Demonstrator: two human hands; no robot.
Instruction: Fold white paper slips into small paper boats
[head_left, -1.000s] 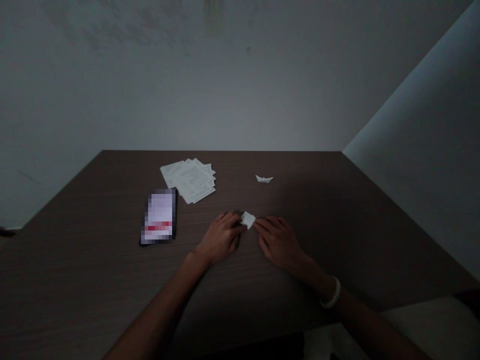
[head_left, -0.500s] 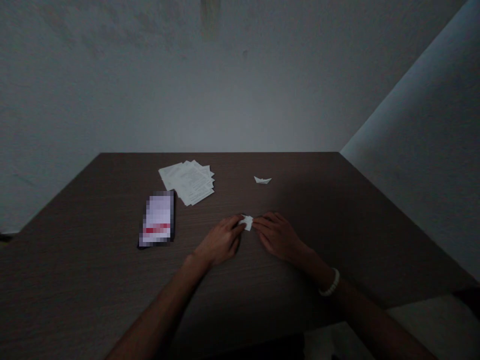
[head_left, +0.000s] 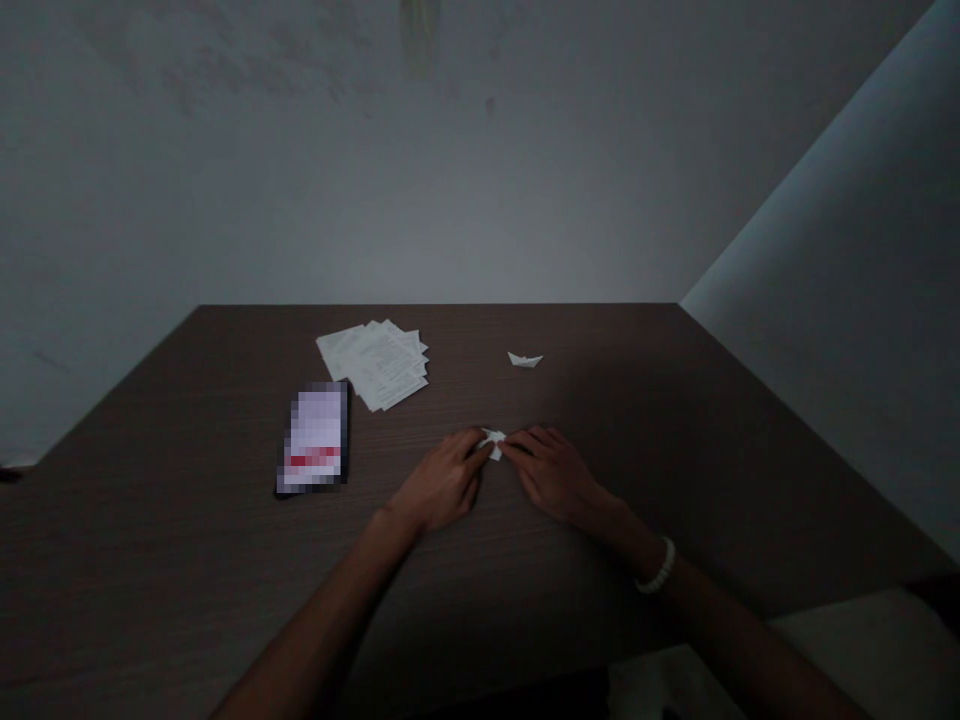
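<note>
A small folded piece of white paper (head_left: pixel 495 452) lies low over the dark table between my two hands. My left hand (head_left: pixel 448 478) pinches its left side with closed fingers. On the right side, my right hand (head_left: pixel 553 472) has its fingers pressed together on the paper's edge, and a pale beaded bracelet (head_left: pixel 658 567) circles that wrist. My fingers cover parts of the paper, so its full shape is hidden. Beyond my hands sits a small white paper boat (head_left: pixel 525 361).
A fanned stack of printed paper sheets (head_left: pixel 382 365) lies at the back left of the brown wooden table (head_left: pixel 187 420). In front of it is a dark-edged device with a blurred bright screen (head_left: pixel 315 435). A grey wall (head_left: pixel 450 200) rises behind the table.
My right fingers have moved slightly left, further over the folded paper. My left hand stays almost where it was. The paper boat, sheets and device have not moved.
</note>
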